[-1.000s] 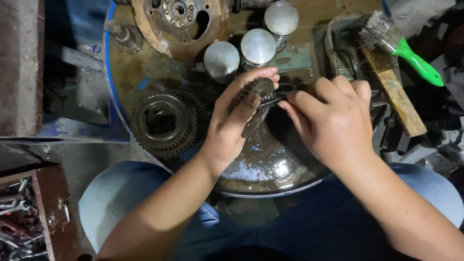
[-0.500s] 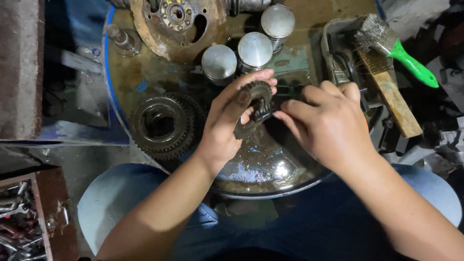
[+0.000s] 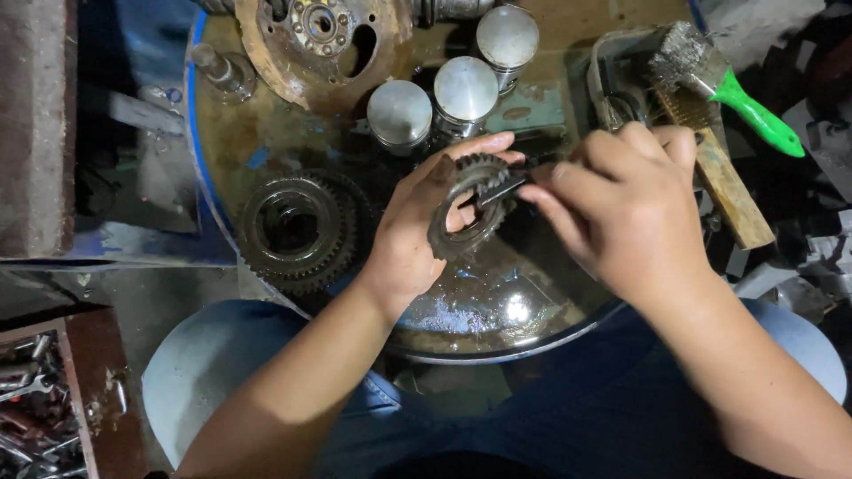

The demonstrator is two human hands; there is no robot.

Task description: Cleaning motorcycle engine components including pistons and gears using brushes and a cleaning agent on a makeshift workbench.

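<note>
My left hand grips a dark toothed gear, tilted upright over a shallow metal pan of oily liquid. My right hand pinches a thin dark tool whose tip pokes into the gear's middle hole. Both hands hover just above the pan, close together.
A larger ring gear lies to the left on the drum top. Three metal pistons stand behind, beside a rusty round plate. A green-handled brush and a wooden wire brush rest at the right. Spanners lie at the lower left.
The gear has turned more face-on to me in my left hand. My right hand has shifted slightly right, and the tool's tip now shows at the gear's hole.
</note>
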